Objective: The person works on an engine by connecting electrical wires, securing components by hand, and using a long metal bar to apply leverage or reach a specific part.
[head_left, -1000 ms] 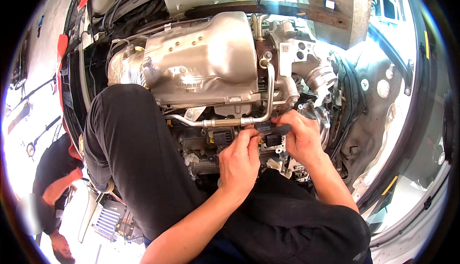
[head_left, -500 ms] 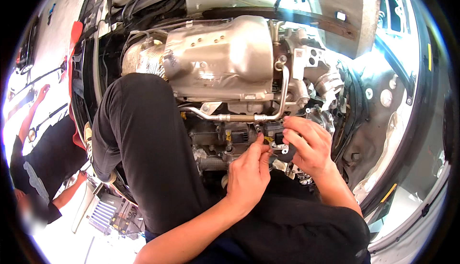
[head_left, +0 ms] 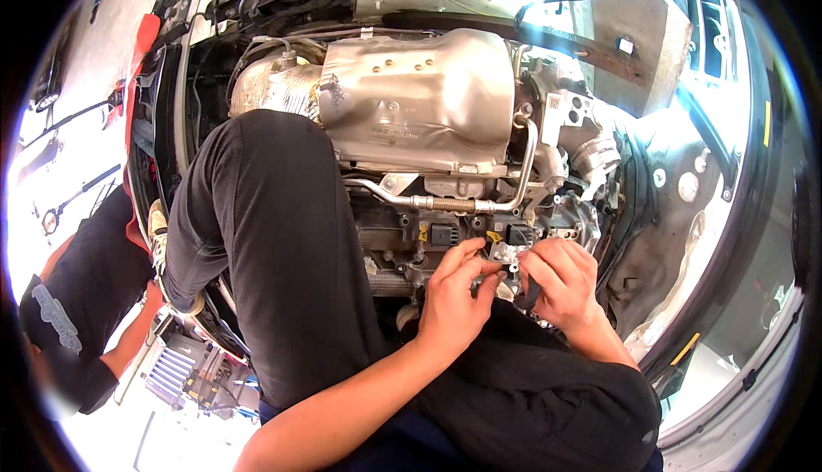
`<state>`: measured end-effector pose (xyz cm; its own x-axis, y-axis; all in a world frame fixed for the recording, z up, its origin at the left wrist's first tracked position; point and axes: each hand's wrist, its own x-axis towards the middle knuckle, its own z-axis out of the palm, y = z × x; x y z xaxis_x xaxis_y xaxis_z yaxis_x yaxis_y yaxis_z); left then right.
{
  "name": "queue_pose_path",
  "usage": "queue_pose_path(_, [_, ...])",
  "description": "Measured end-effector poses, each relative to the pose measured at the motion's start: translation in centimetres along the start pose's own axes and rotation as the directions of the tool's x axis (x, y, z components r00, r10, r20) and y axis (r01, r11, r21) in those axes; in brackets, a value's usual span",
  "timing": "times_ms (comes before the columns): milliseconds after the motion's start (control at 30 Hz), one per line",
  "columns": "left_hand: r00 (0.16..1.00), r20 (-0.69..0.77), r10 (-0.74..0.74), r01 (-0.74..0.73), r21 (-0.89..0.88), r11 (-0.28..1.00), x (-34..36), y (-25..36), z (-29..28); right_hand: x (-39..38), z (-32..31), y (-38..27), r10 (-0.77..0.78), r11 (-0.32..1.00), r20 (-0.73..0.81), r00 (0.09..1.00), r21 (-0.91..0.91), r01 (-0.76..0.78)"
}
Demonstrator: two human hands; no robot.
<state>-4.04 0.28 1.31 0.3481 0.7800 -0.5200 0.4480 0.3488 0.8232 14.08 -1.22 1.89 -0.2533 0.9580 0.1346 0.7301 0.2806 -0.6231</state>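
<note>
The workshop floor glares white, with a co-worker (head_left: 96,279) in black off to the left; nearer, a heat shield (head_left: 419,100) crowns the open engine (head_left: 383,239); the right hand (head_left: 558,284) has dropped from beside the pipe (head_left: 446,204) to the engine's near edge, below the shield's lower right corner, its fingers curled on a black piece (head_left: 528,292); the left hand (head_left: 454,301) is just beside, pinching or not, I can't tell; the connector (head_left: 519,234) now shows uncovered, so attention seems to be on that piece.
</note>
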Motion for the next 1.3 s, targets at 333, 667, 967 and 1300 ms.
queue_pose_path(333, [0.947, -0.099, -0.306, 0.211, -0.526, 0.824, -0.9, -1.2, 2.8, -2.0, -0.8, -0.9, 0.129, 0.989, 0.134, 0.983, -0.093, -0.117])
queue_pose_path(667, [0.872, 0.205, -0.445, 0.456, -0.671, 0.584, 0.4, -2.6, 3.3, -2.9, 0.0, -1.6, 0.193, 0.981, 0.074, 0.978, -0.010, -0.193])
queue_pose_path(967, [0.873, 0.110, -0.476, 0.428, -0.642, 0.636, 0.6, -2.8, 3.9, -2.6, 0.4, -1.4, 0.510, 0.844, 0.001, 0.860, 0.195, -0.501])
queue_pose_path(1300, [0.882, -0.065, -0.467, 0.344, -0.590, 0.731, 1.7, -2.9, 4.0, -3.7, 1.0, 0.5, 0.642, 0.722, 0.017, 0.766, 0.322, -0.612])
